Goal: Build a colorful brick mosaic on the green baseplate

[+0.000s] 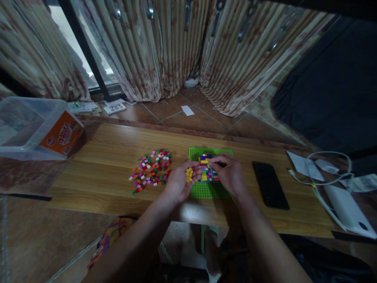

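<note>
right hand (229, 173) covered part of the green baseplate (210, 190) and mosaic (207, 171); fingertip contents hidden. clear box (20, 125) cut off at left edge. loose pieces (151, 171) too small to distinguish.

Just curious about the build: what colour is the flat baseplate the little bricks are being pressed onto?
The baseplate is bright green, seen clearly in the head view.

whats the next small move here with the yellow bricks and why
Probably the right hand should reach across and pick one yellow brick from the left hand. The left palm cups a small stack of yellow bricks beside the green baseplate, while the right fingertips rest on the partly filled colored mosaic, where a yellow row already shows.
</note>
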The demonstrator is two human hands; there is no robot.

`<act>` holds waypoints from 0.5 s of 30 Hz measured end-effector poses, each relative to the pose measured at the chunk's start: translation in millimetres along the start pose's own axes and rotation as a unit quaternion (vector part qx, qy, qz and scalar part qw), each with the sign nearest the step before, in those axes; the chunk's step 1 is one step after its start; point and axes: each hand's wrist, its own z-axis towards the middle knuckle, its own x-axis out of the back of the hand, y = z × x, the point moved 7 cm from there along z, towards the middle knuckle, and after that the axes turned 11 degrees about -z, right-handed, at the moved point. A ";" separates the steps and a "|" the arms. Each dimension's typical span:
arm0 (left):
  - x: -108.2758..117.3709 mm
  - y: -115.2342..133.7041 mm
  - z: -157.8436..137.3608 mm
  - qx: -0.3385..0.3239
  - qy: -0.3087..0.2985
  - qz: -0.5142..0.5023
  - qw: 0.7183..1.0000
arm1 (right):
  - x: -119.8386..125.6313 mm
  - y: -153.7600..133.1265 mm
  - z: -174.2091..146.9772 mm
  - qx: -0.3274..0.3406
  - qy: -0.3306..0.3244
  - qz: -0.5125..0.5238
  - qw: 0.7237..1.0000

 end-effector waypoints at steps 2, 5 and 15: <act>0.4 -0.8 -0.2 0.000 0.004 0.002 1.000 | -1.4 1.2 0.6 0.001 -0.001 -0.004 1.000; 1.0 -1.4 -1.2 0.003 0.005 0.007 1.000 | -2.3 2.3 0.9 0.009 -0.001 -0.005 1.000; -8.6 0.7 -7.6 0.027 -0.038 0.008 0.999 | 18.1 -14.2 -7.1 0.020 0.049 0.036 0.998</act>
